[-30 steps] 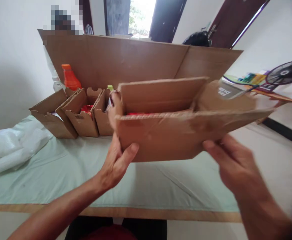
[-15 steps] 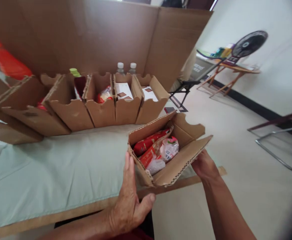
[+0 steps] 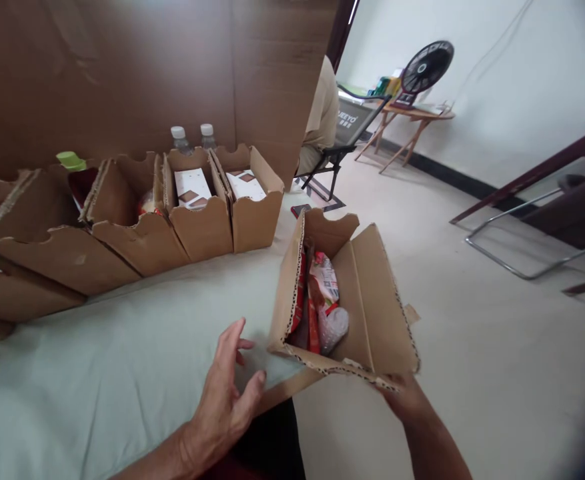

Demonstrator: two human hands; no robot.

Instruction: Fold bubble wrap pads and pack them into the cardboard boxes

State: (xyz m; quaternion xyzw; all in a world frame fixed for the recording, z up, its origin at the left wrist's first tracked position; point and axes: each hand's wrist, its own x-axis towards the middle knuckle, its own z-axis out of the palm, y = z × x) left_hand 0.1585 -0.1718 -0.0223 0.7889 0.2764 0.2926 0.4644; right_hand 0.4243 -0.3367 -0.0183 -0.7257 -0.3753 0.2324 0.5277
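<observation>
One box lies just beyond our right hand, which grips its near edge; we should steady it with our left hand, open alongside.

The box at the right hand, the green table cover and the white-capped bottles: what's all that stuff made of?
Box: cardboard, brown and dull, with wavy layers showing along its cut edges.
Table cover: probably thin cloth, pale green and mostly matte, with soft creases.
Bottles: likely clear, smooth plastic, since they look see-through, though glass can't be ruled out.
</observation>
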